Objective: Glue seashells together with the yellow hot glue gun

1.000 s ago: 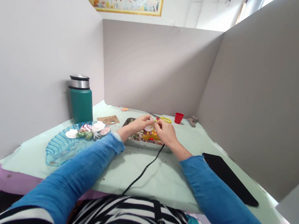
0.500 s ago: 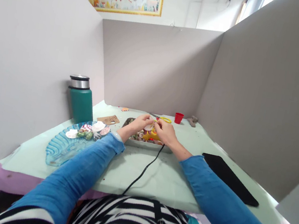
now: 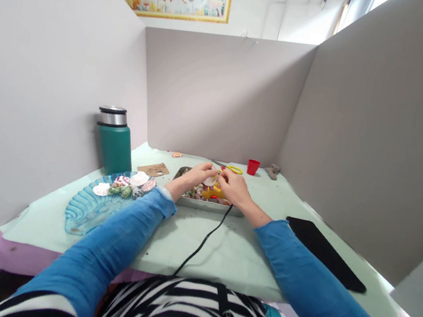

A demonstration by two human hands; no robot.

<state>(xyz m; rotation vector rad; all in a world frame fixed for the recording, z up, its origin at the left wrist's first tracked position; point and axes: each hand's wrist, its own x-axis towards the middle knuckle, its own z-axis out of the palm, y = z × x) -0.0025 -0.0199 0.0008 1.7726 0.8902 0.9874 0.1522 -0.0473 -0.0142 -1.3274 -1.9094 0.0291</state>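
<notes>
Over the metal tray [image 3: 203, 206], my left hand [image 3: 196, 174] is closed on a small white shell-like piece [image 3: 210, 180] between thumb and fingers. My right hand [image 3: 234, 186] is pinched right beside that piece, its fingertips meeting it or nearly so. What the right fingertips hold, if anything, is too small to tell. Below the hands, the tray contains a yellow starfish-shaped piece [image 3: 213, 192] and several small shell-like bits [image 3: 192, 191]. Part of the tray's contents is hidden behind the hands.
A blue glass plate [image 3: 79, 209] with shells and green lumps lies left, near a green bottle [image 3: 114, 147]. Behind are brown card [image 3: 154, 169], yellow-handled scissors [image 3: 234, 169] and a red cup [image 3: 252, 167]. A black cable [image 3: 203, 241] runs forward; a black mat [image 3: 325, 253] lies right.
Both hands stay over the tray in almost the same place. The white piece in the left fingers is turned slightly. Nothing else has visibly moved.
</notes>
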